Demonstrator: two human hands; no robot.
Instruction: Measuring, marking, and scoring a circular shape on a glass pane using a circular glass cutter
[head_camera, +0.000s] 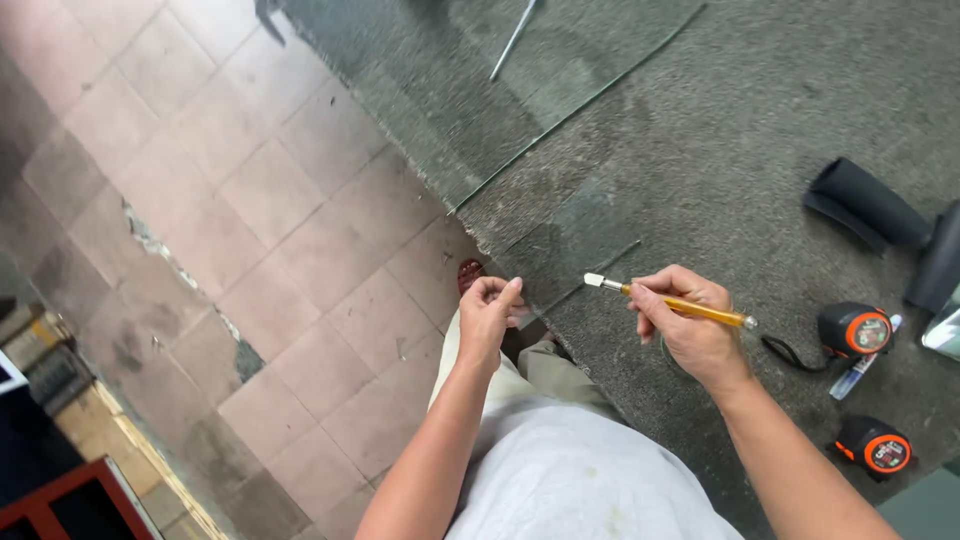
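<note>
Carpet-topped table (720, 120) over tiled floor (230, 200), glass sheets (570, 240) across it.

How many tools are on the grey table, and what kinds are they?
Tape measures, orange and black: 2
Glass cutter with yellow handle, held in the right hand: 1
Marker pen: 1
Total: 4

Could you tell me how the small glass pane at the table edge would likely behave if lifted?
The glass pane looks thin and rigid, so probably fragile. Its bare edges seem sharp. It overhangs the carpeted table, where the left hand pinches it, so it may tip.
</note>
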